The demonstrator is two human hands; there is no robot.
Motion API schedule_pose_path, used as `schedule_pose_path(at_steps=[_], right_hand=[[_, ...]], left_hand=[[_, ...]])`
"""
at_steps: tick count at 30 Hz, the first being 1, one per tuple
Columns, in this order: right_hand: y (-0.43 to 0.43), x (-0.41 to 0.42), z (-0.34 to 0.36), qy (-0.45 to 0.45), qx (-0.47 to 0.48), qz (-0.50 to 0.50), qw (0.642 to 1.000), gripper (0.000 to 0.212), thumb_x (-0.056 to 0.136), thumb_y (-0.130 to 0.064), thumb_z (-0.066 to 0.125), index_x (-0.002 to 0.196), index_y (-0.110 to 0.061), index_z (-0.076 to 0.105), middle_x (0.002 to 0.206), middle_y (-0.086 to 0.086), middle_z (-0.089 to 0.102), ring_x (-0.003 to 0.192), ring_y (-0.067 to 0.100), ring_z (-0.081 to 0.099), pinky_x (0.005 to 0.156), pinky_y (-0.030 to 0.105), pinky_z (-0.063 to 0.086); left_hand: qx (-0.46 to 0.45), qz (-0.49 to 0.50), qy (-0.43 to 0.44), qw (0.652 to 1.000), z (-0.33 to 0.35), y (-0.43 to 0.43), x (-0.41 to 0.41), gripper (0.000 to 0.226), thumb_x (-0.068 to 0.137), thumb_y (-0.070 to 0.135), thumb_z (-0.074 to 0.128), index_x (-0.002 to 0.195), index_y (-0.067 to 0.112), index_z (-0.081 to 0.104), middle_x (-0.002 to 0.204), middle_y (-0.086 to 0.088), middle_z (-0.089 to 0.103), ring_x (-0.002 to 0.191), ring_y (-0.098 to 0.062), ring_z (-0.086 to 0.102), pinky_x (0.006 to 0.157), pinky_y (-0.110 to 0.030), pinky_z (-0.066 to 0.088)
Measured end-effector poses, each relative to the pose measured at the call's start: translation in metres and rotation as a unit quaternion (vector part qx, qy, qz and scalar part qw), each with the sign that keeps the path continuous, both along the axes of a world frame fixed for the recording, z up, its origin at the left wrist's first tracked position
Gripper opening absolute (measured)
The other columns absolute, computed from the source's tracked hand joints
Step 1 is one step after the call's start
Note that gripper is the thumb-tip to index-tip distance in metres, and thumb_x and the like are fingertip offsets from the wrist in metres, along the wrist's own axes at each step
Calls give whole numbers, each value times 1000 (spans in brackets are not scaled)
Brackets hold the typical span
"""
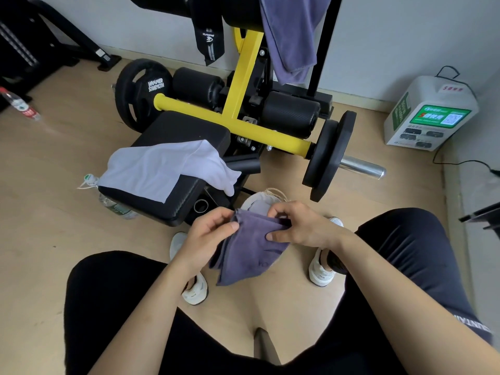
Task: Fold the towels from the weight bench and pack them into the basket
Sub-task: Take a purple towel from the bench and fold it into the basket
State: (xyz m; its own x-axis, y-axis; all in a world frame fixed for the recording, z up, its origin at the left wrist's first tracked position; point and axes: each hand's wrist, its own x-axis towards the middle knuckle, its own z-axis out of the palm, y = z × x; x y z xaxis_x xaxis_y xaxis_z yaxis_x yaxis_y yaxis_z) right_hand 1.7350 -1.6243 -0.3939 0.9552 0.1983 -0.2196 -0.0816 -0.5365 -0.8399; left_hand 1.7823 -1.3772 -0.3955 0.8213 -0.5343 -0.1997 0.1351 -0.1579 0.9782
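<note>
1 white towel [162,169] is lying unfolded on the weight bench [176,208]. The left hand [208,234] and right hand [300,226] are pinching the top edge of a half-folded purple towel [249,253] just above the basket [257,197]. A 2nd purple towel [289,36] is draping over the upper pad [238,9]. Judging by this, 2 towels are waiting.

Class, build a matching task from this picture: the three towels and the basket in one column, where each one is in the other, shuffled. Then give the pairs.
Column 1
1. held purple towel
2. white towel
3. hanging purple towel
4. basket

Column 2
A. draped over the bench seat
B. on the floor, just beyond the hands
C. pinched between left hand and right hand
D. hanging high on the weight machine

Pairs: 1-C, 2-A, 3-D, 4-B
</note>
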Motion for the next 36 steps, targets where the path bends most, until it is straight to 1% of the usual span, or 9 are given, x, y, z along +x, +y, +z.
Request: schedule_pose_path(at_steps=[3,6,9,13,18,21,25,31,36], right_hand=[[-6,-2,5,28,30,-24,999,20,79,-8,81,89,-5,64,77,-3,58,68,3,49,67,20,43],[-9,0,7,43,104,-81,990,15,81,-7,80,90,-7,68,82,3,63,76,10,56,73,29,47],[-5,0,11,78,238,-166,954,5,87,-9,75,91,-10,72,84,5,66,79,14,62,75,31,55],[8,-2,6,83,232,-269,931,17,87,-18,76,91,-2,71,78,5,66,72,17,59,69,34,52],[16,-2,2,51,195,-329,922,27,85,-19,78,88,4,65,74,7,65,66,16,56,61,32,49],[24,-3,-5,16,121,-363,924,15,80,-22,80,77,-12,69,68,0,66,61,13,58,59,31,51],[37,-4,-13,-26,42,-380,923,11,77,-24,79,74,-24,68,68,-9,66,63,11,60,61,29,53],[45,-6,-15,14,167,-363,917,8,76,-29,79,72,-26,73,71,-3,71,71,17,67,68,36,61],[47,-6,-5,64,309,-339,886,13,92,-19,70,83,-10,73,79,9,71,77,22,67,75,44,61]], left_hand=[[-21,55,29,998,-2,3,4,22,93,23,59,106,9,69,99,-7,71,94,-16,65,84,-29,52],[-37,111,55,992,-5,5,7,18,99,22,59,107,12,71,104,-10,73,99,-20,67,88,-37,52],[-20,171,86,981,-10,2,8,17,103,20,58,110,14,72,114,-16,73,105,-26,68,93,-45,52],[0,184,154,971,-8,-5,8,25,97,31,61,111,14,72,105,-9,75,102,-25,68,84,-39,53],[84,175,11,981,-14,-11,0,19,86,22,79,103,19,71,101,2,78,98,-19,74,90,-47,61],[154,205,-91,962,-20,-16,-5,16,83,27,81,90,24,67,85,6,75,83,-16,72,78,-49,61],[206,202,-221,931,-18,-26,-16,22,82,27,82,84,19,61,72,8,68,70,-12,66,66,-42,56],[195,141,-260,935,-21,-29,-19,25,78,37,79,92,25,62,80,12,69,72,-10,66,64,-41,56],[152,85,-280,944,-25,-26,-19,34,79,41,71,109,24,67,100,12,68,86,-12,68,72,-44,58]])
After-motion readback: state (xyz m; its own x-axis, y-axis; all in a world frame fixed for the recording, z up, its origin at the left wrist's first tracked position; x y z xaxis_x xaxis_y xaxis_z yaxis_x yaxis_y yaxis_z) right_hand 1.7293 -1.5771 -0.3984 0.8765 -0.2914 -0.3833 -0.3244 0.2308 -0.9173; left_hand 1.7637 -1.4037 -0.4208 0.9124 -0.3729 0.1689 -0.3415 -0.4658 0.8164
